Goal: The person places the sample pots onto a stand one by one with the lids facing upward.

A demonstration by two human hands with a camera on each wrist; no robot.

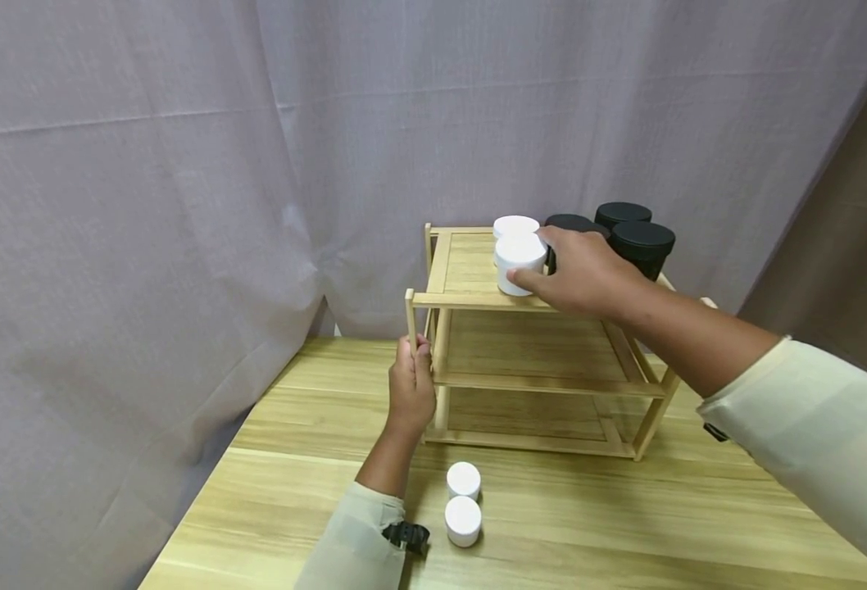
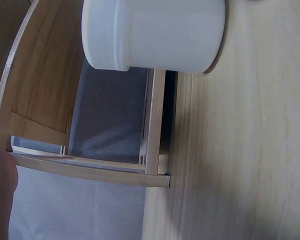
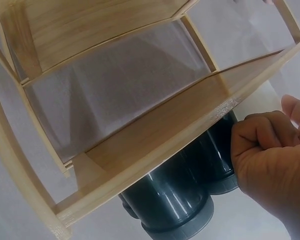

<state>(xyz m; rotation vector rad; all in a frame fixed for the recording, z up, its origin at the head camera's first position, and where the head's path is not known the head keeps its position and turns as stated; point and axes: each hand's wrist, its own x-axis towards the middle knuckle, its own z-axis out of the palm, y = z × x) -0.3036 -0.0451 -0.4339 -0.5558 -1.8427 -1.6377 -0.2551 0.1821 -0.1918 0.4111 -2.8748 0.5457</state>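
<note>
A light wooden rack (image 1: 547,385) with three shelves stands on the table. My left hand (image 1: 413,385) grips its front left post, fingers curled round the wood below the top shelf. On that shelf, my right hand (image 1: 584,270) holds a white lidded jar (image 1: 519,260) near the front edge, thumb at its front side. A second white jar (image 1: 515,224) is right behind it, partly covered. To the right are black lidded jars, (image 1: 643,243) one of them partly behind the right wrist. In the right wrist view, black jars (image 3: 172,197) show beside my curled fingers (image 3: 255,132).
Two small white jars (image 1: 464,477) (image 1: 463,522) stand one behind the other on the wooden table (image 1: 293,492), close to my left forearm. One white jar (image 2: 160,35) looms large in the left wrist view. A grey curtain (image 1: 183,205) hangs behind the rack.
</note>
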